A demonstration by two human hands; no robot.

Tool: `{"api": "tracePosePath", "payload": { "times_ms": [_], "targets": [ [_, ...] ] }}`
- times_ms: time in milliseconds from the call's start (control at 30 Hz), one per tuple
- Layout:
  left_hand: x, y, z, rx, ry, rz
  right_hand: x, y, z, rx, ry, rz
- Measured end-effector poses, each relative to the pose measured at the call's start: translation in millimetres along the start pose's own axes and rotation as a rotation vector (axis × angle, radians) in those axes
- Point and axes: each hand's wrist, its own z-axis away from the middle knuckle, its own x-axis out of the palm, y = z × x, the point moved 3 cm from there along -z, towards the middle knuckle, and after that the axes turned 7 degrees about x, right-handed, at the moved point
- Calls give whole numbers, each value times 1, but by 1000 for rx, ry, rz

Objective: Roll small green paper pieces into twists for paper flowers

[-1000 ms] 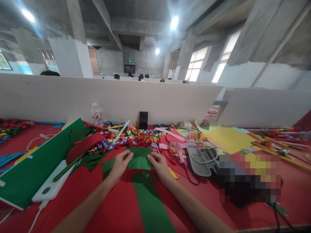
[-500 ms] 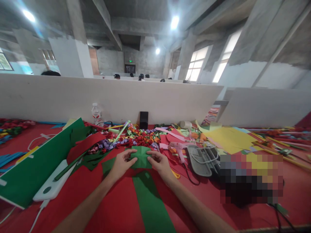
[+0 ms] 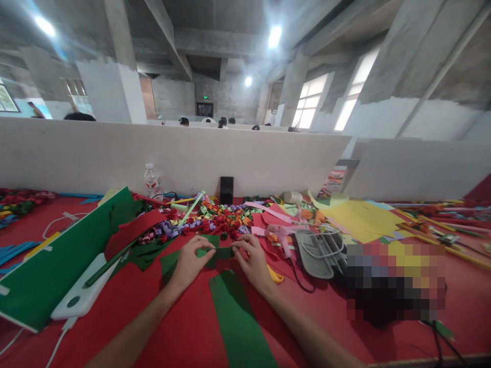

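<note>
The small green paper point(image 3: 218, 252) is folded thin and lies sideways, low over the red table point(image 3: 184, 327). The left hand point(image 3: 188, 261) pinches its left end. The right hand point(image 3: 251, 259) pinches its right end, so the 2 hands are equally near.

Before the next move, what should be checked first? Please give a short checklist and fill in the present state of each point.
1. Grip of left hand on green paper piece: ok, fingers pinch it.
2. Grip of right hand on the other end: ok.
3. Folded edges line up: cannot tell, the fingers cover them.
4. The green strip lies flat between the forearms: ok.
5. Free room behind the piece: not ok, paper flowers lie close.
</note>
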Motion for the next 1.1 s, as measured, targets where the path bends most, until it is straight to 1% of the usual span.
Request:
{"api": "tracePosePath", "payload": {
  "times_ms": [67, 167, 367, 467, 567, 700, 800, 867, 967, 1033, 1100],
  "targets": [
    [3, 5, 1, 12, -33, 47, 4, -3, 2, -49, -38, 63],
    [6, 9, 2, -6, -47, 90, 10, -6, 3, -53, -96, 83],
    [6, 1, 1, -176, -86, 102, 7, -9, 0, 23, -139, -83],
    [6, -2, 0, -206, -78, 174, 7, -9, 0, 106, -178, -157],
    [8, -4, 1, -253, -67, 302, 12, -3, 0, 243, -213, -250],
    [15, -7, 4, -356, -138, 432, 17, 11, 0, 372, -205, -439],
    [16, -9, 6, -352, -133, 423, 18, 16, 0, 418, -172, -531],
    [16, -9, 7, -335, -122, 408, 19, 15, 1, 404, -193, -525],
    [17, -7, 7, -298, -151, 377, 23, 12, 3, 389, -250, -502],
    [17, -6, 6, -284, -121, 362, 26, 11, 5, 419, -262, -518],
    [16, -5, 6, -290, -61, 367, 27, 11, 6, 447, -264, -540]
  ]
}}
